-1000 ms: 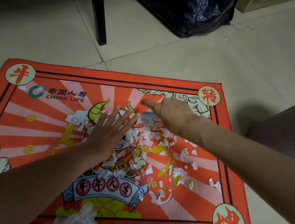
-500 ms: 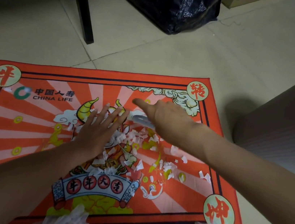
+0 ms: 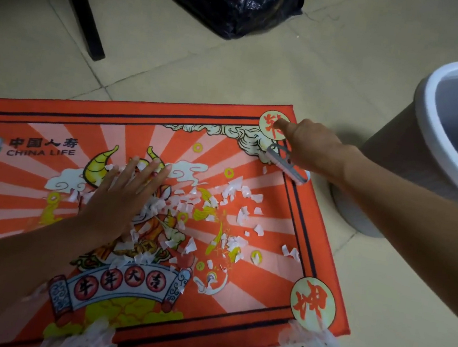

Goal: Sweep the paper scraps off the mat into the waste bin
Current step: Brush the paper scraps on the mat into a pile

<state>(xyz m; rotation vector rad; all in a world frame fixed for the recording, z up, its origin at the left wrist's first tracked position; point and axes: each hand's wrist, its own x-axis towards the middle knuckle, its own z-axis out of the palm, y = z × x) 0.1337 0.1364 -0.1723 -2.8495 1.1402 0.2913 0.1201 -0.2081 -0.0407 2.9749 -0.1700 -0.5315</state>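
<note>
While the left hand (image 3: 122,199) lies flat with fingers spread on the white paper scraps (image 3: 211,209) at the centre of the orange mat (image 3: 278,295), the right hand (image 3: 311,146) grips a small brush (image 3: 285,163) at the mat's upper-right corner, just beside the white-rimmed waste bin (image 3: 443,150) at right.

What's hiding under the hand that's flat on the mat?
White paper scraps poke out around the left hand, which lies flat on the orange mat. Whatever sits directly beneath the palm is covered.
</note>
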